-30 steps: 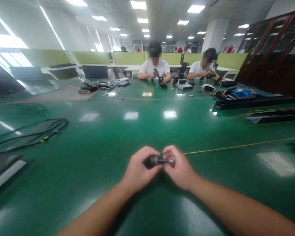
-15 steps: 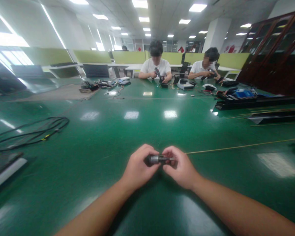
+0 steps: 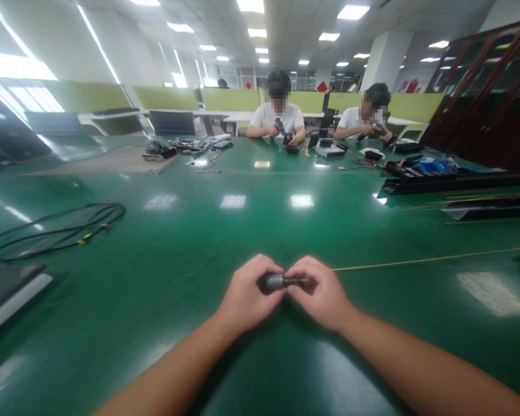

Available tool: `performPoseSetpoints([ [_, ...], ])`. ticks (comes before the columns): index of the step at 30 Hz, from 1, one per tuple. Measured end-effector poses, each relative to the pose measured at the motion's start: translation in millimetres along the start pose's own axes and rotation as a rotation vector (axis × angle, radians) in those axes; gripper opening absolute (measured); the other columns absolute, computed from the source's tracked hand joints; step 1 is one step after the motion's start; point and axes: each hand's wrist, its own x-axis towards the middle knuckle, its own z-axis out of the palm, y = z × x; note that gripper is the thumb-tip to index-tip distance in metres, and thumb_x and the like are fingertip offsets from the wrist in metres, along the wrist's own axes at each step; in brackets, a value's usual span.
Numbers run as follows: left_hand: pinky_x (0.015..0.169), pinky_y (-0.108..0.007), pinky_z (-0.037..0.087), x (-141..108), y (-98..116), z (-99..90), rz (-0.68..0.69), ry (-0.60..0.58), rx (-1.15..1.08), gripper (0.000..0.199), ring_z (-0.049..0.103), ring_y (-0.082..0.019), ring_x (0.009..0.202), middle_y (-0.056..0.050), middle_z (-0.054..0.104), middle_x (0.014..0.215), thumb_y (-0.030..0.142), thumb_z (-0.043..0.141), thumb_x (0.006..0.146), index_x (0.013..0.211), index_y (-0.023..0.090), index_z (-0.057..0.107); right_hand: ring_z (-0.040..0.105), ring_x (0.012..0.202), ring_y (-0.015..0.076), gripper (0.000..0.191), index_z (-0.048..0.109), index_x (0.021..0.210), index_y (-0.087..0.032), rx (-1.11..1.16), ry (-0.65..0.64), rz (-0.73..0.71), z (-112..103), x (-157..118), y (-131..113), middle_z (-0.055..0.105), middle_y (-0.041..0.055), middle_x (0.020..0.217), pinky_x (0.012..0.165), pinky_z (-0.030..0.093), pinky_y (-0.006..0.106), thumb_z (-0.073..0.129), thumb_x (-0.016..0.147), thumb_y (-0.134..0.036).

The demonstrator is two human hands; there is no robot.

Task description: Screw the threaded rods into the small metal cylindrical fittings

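Observation:
Just in front of me, my left hand is curled round a small grey metal cylinder with a dark rear end, partly hidden in the palm. The cylinder lies sideways, and a thin dark shaft points from it to the right. My right hand is closed about this shaft, its thumb and fingers pinching near where shaft and cylinder meet. Both hands' fingertips nearly touch each other. What exactly the metal part is, I cannot make out.
A thin yellowish rod lies right of my hands on the green table. Coiled black cable and a dark flat device are at left. Black metal channels lie at right. Two people work across the table.
My right thumb and fingers have closed in on the part, nearer to my left fingertips. The view has shifted slightly. My left hand keeps its hold.

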Motion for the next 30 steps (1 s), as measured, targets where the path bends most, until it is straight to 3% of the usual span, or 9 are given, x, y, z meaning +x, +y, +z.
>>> performPoseSetpoints([
  [30,0.076,-0.027,0.047,-2.2,-4.0,0.3,0.01,-0.007,-0.002,0.023,0.06,-0.015,0.085,-0.001,0.064,0.088,0.006,0.07,0.072,0.09,0.02,0.067,0.064,0.077,0.0184,0.004,0.07,0.08,-0.017,0.029,-0.014,0.095,1.6,1.4,-0.1,0.067,0.004,0.081,0.068,0.051,0.028,0.071,0.075,-0.016],
])
